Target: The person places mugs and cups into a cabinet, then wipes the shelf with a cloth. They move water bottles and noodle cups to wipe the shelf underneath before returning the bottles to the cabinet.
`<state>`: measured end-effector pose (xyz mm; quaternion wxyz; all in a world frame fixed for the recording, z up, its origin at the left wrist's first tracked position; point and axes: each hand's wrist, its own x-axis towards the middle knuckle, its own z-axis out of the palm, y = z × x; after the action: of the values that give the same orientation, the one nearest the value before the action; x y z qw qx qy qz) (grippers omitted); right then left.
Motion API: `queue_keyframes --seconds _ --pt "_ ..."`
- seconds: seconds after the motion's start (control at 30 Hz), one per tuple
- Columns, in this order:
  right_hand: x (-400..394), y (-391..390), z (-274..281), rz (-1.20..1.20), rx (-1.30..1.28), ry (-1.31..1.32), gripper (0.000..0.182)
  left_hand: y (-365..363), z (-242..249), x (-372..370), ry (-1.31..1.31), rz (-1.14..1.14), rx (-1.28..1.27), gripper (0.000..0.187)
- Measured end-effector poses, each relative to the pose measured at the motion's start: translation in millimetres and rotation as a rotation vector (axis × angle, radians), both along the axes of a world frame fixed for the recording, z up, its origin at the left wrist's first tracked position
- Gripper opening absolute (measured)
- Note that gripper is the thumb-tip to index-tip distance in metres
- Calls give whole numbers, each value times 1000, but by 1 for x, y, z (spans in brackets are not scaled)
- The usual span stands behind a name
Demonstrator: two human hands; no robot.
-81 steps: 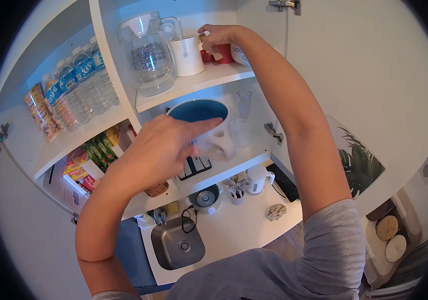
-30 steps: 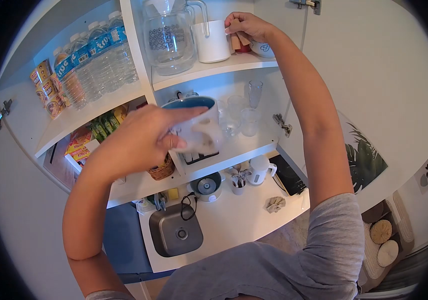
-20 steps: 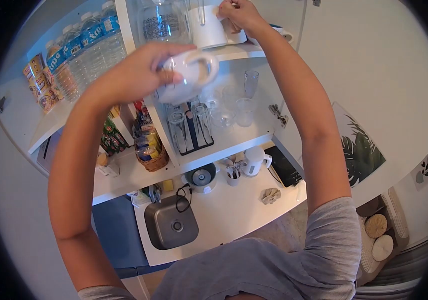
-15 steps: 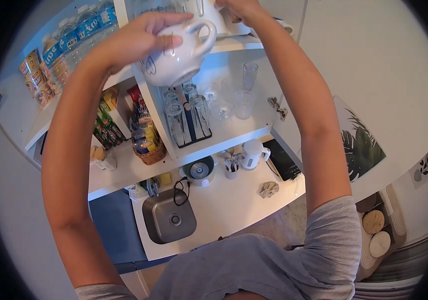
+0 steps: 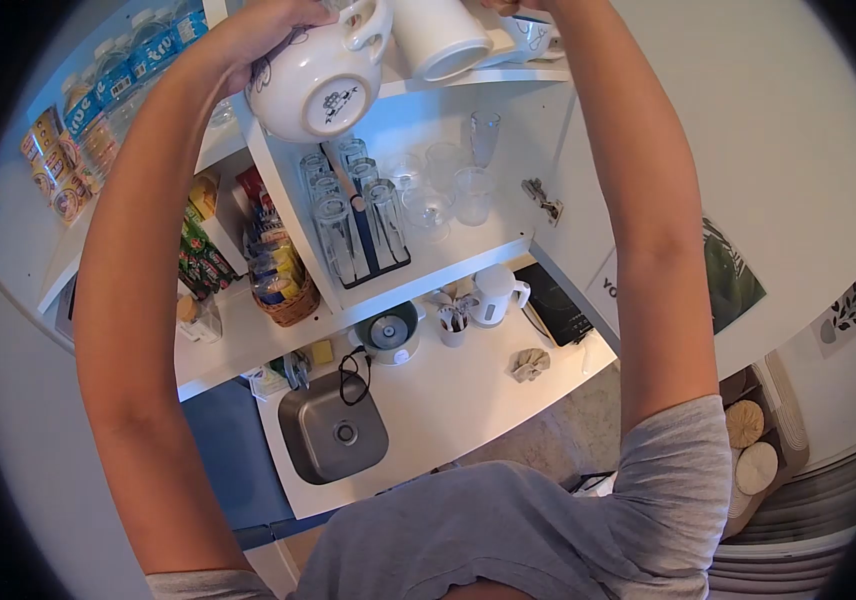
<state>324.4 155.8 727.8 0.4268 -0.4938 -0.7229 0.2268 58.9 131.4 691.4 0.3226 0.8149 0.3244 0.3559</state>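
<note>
My left hand (image 5: 286, 22) grips a large round white cup (image 5: 316, 85) near the top edge of the view. The cup is tilted, so its base with a dark printed mark faces me and its handle points up. Right beside it is a taller white mug (image 5: 438, 40), also tipped with its underside showing. My right hand (image 5: 520, 5), partly cut off by the top edge, has its fingers curled at the far side of that mug. Behind it, another white mug (image 5: 533, 42) with a dark drawing sits on the upper shelf (image 5: 508, 76).
Below are a rack of upturned glasses (image 5: 360, 225), loose clear glasses (image 5: 430, 208) and a snack basket (image 5: 293, 305). Water bottles (image 5: 118, 75) stand upper left. Open cabinet doors flank me. Lower down are a sink (image 5: 333, 430), a kettle (image 5: 493, 296) and a cooktop (image 5: 556, 308).
The round cup has moved up and left and tipped further, showing its base. The tall mug has come further into view, and my right hand has shifted right and up.
</note>
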Motion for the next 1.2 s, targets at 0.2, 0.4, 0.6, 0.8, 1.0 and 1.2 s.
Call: queue_keyframes --seconds 0.2,0.4,0.6,0.8,1.0,1.2 --pt "22 -103 -37 -2 235 38 16 10 -6 2 4 128 -6 54" --pt "26 -171 -236 124 -176 77 20 10 -33 -15 64 -8 139 64" --pt "5 -187 -612 6 -445 -193 28 -91 -125 -38 296 90 -84 64" --pt "-32 -204 -754 -376 -336 -241 19 -121 -278 -66 383 19 -559 59" --pt "-47 -159 -817 -478 -250 -224 21 -144 -418 -69 371 31 -586 60" --pt "-59 -163 -879 -549 -251 -228 24 -176 -487 -86 442 129 -627 59"
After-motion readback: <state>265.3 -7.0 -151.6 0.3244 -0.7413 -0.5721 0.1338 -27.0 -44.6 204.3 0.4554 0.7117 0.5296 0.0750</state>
